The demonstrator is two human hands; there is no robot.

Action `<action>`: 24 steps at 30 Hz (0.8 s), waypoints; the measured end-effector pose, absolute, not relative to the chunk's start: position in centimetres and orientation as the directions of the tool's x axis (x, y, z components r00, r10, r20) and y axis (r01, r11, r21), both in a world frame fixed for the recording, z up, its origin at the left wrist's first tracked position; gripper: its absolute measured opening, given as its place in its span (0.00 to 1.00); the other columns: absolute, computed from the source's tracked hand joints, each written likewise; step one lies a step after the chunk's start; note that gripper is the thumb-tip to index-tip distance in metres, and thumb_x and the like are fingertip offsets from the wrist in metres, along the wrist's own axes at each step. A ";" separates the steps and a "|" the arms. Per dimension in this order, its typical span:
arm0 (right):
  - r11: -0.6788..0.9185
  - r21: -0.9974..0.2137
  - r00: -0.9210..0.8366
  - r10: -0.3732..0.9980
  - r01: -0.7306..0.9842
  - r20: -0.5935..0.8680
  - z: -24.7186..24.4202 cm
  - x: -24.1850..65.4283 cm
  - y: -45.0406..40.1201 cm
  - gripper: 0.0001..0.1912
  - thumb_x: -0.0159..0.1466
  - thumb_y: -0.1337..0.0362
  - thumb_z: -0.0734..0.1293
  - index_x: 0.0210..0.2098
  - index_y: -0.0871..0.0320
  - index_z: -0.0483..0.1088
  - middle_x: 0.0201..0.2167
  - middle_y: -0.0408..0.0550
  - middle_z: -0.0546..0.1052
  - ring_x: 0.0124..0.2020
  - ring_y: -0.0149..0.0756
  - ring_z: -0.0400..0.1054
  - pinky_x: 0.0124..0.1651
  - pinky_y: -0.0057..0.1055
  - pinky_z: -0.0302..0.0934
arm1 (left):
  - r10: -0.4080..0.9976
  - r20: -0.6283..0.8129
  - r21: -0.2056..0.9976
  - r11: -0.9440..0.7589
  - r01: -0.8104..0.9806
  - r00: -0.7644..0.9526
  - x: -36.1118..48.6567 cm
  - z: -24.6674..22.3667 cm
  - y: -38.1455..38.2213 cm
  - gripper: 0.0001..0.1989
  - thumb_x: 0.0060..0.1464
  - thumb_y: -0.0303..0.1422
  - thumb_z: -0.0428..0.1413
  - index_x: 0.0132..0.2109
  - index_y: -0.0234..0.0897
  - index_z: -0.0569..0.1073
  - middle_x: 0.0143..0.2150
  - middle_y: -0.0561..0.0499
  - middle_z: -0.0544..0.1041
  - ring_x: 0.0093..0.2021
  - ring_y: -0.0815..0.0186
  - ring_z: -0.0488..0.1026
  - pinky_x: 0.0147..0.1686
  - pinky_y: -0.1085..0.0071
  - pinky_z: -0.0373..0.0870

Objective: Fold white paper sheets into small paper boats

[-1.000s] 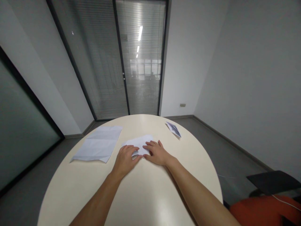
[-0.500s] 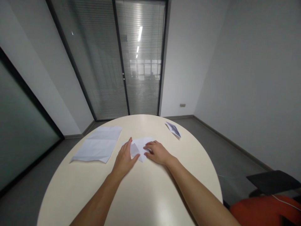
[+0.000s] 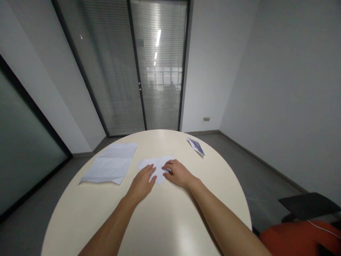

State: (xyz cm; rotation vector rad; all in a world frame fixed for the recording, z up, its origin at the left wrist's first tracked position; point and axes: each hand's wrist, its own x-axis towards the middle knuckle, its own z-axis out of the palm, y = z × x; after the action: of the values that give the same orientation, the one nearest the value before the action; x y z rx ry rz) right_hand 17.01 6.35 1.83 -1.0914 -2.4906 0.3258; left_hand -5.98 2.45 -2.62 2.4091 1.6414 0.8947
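A small folded white paper (image 3: pixel 159 171) lies flat near the middle of the round cream table (image 3: pixel 165 217). My left hand (image 3: pixel 142 183) rests on its left side, fingers apart and pointing toward the paper's centre, partly covering it. On the right side my right hand (image 3: pixel 178 173) touches the paper with curled fingers, thumb and index finger apart. Neither hand lifts the paper, and the parts under the fingers are hidden.
A large creased white sheet (image 3: pixel 110 163) lies at the table's left. Toward the back right is a small folded paper with a dark print (image 3: pixel 196 146). An orange and black chair (image 3: pixel 295 236) stands at the lower right, beyond the table edge.
My left hand's fingers have come down and inward onto the paper. The flap that stood out beside them now lies lower, mostly beneath the hand. My right hand has hardly moved.
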 end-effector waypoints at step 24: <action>0.747 -0.328 -0.714 0.658 0.579 0.239 0.6 16.5 6.0 0.28 0.70 0.56 0.63 0.67 0.60 0.65 0.68 0.60 0.66 0.69 0.52 0.59 0.70 0.51 0.52 | 0.977 0.163 0.172 -0.163 0.972 0.135 -4.6 -0.6 0.7 0.33 0.64 0.54 0.49 0.71 0.49 0.63 0.75 0.46 0.57 0.74 0.36 0.49 0.69 0.39 0.50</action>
State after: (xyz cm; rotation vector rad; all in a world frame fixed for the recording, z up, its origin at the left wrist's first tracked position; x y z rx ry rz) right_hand 16.47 6.04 0.60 -0.9552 -2.6060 0.3273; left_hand -4.61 0.72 -0.63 2.3480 2.0162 0.3695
